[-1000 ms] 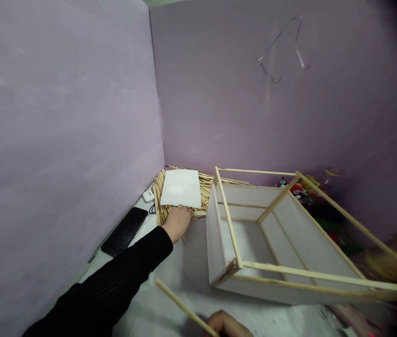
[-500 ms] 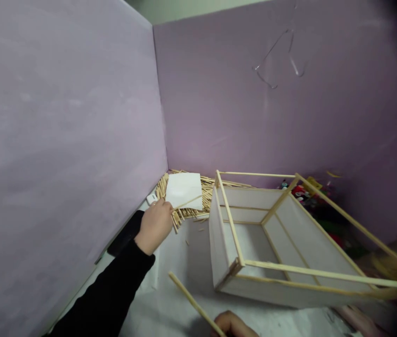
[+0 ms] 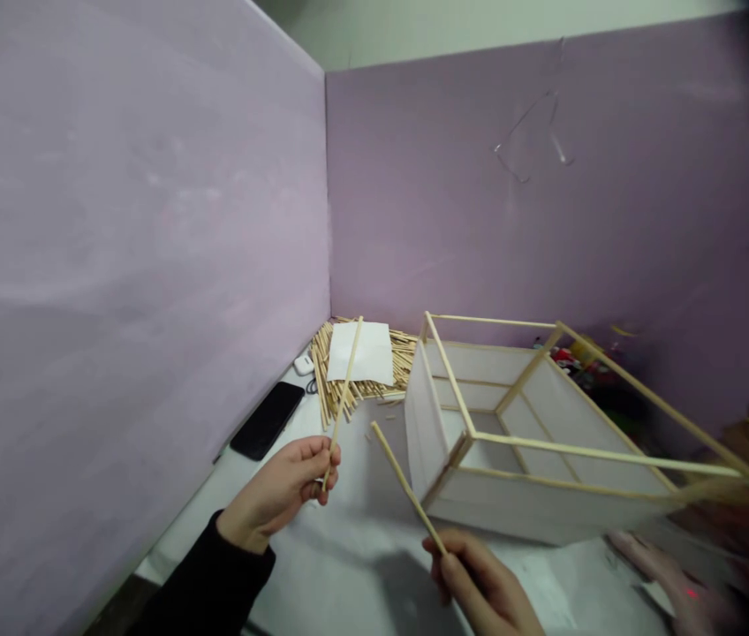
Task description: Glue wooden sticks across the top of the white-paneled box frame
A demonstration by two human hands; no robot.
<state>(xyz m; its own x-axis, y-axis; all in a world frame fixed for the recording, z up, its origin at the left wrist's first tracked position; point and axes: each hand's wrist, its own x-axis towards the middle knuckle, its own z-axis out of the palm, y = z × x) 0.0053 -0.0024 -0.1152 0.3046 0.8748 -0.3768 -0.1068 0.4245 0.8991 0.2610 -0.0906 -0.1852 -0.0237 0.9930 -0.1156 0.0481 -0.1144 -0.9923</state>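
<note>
Between the thumb and fingers of my left hand (image 3: 288,486) is a thin wooden stick (image 3: 346,393), pointing up and away over the table. My right hand (image 3: 480,574), low in the view, is closed on a second wooden stick (image 3: 406,483), which tilts up to the left. Just beyond my right hand stands a wooden-framed box (image 3: 500,508) with white sheet walls and bare sticks along its upper edges. A pile of loose wooden sticks (image 3: 403,358) lies in the corner, partly covered by a white paper sheet (image 3: 367,353).
A black phone (image 3: 267,421) and a small white case (image 3: 304,365) lie along the left wall. On the back wall hangs a bent wire (image 3: 526,132). Dark, colourful items (image 3: 573,358) sit behind the box. A pinkish tool with a red light (image 3: 679,579) lies at the right, blurred.
My left hand has drawn back from the stick pile towards me, bringing a stick with it. My right hand has risen further into view, still holding its stick.
</note>
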